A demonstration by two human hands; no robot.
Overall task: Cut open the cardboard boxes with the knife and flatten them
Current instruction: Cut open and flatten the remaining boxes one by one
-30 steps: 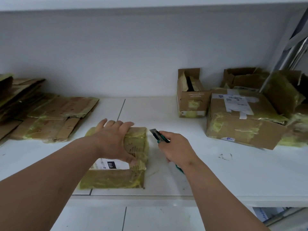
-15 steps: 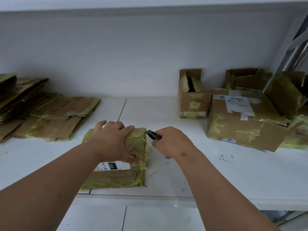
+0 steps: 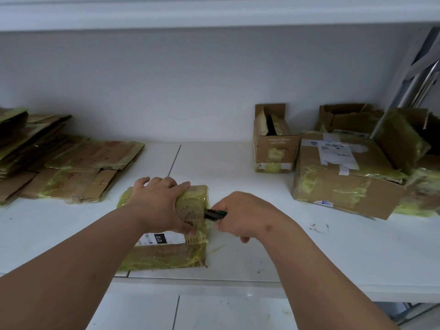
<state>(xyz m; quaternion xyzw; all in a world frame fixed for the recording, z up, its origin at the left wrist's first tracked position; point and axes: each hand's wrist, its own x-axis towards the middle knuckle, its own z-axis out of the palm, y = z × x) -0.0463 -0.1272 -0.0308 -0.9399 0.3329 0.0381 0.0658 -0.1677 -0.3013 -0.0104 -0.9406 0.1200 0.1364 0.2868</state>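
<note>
At the centre of the frame, on the white tabletop, the taped cardboard box lies under the left hand, whose fingers curl over its far edge. The right hand, fingers closed round the knife, puts the blade at the box's right side, just beside the left thumb; a slip on the glossy tape could nick it.
</note>
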